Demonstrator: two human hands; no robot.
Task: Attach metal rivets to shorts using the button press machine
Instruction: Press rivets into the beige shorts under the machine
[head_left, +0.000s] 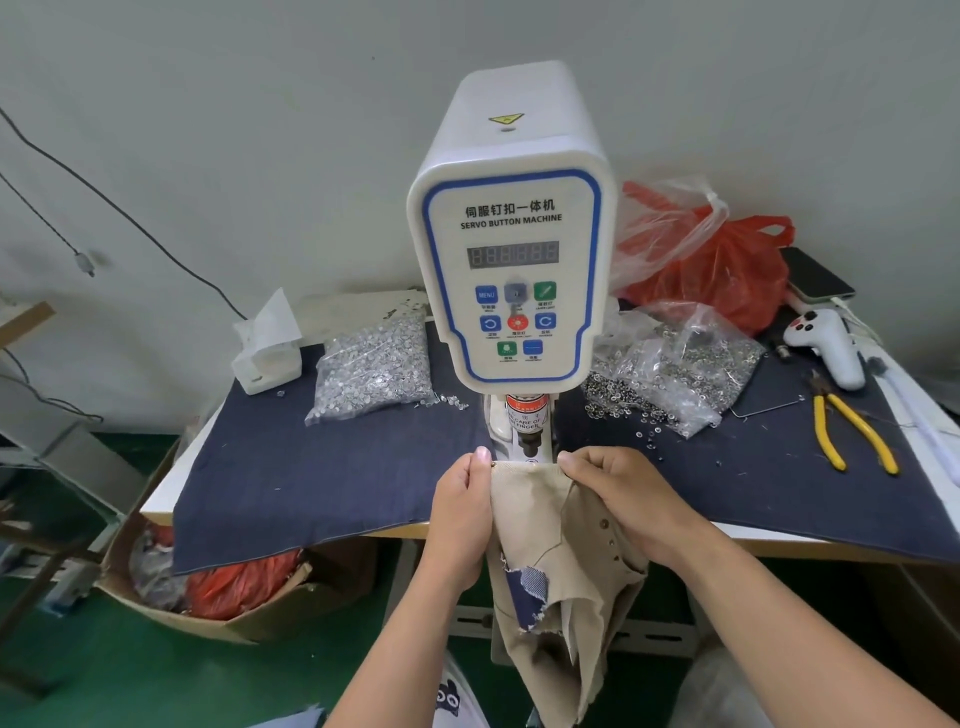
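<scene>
Left hand (464, 499) & right hand (618, 493) pinch shorts (540, 525) edge taut; edge runs fingertip-to-fingertip; button press machine (511, 270) punch just beyond, centred.

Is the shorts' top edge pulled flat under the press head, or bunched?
Flat: the left hand and right hand pinch the beige shorts edge taut below the press head.

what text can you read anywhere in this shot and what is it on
"伺服钉扣一体机" – machine front panel
"SERVO BUTTON MACHINE" – same panel, the line below
"888888" – number display, all segments faint
"MENU" – blue button
"CARE OF ... FINGER" – red and white sticker, partly hidden
Captions under the other buttons: too small to read
Yellow triangle sign: no words
</scene>
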